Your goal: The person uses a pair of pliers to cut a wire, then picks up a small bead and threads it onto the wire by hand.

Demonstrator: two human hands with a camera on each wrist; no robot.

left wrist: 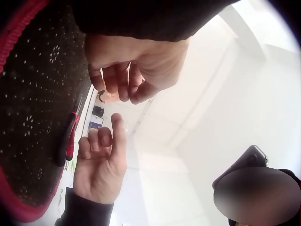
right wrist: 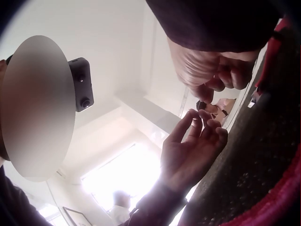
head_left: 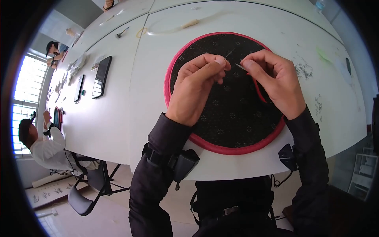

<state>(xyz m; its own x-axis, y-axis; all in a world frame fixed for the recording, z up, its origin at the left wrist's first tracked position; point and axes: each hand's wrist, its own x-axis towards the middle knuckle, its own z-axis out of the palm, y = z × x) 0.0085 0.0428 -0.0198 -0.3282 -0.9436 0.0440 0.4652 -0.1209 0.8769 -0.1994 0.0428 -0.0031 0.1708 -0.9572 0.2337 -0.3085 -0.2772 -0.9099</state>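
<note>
A round dark mat with a pink-red padded rim lies in front of me on the white table. Over its upper part, my left hand pinches a thin wire-like strand between thumb and index finger. Facing it across a small gap, my right hand has thumb and index fingertips pressed together, a tiny thin tip showing at them; I cannot tell what it is. Below the right hand lies a pair of pliers with red and black handles, their metal jaws pointing toward the left hand.
Small dark thin pieces lie scattered right of the mat, with another cluster nearer. A wooden-handled tool lies beyond the mat. At left are a tablet-like black device and a phone. Another person sits farther left.
</note>
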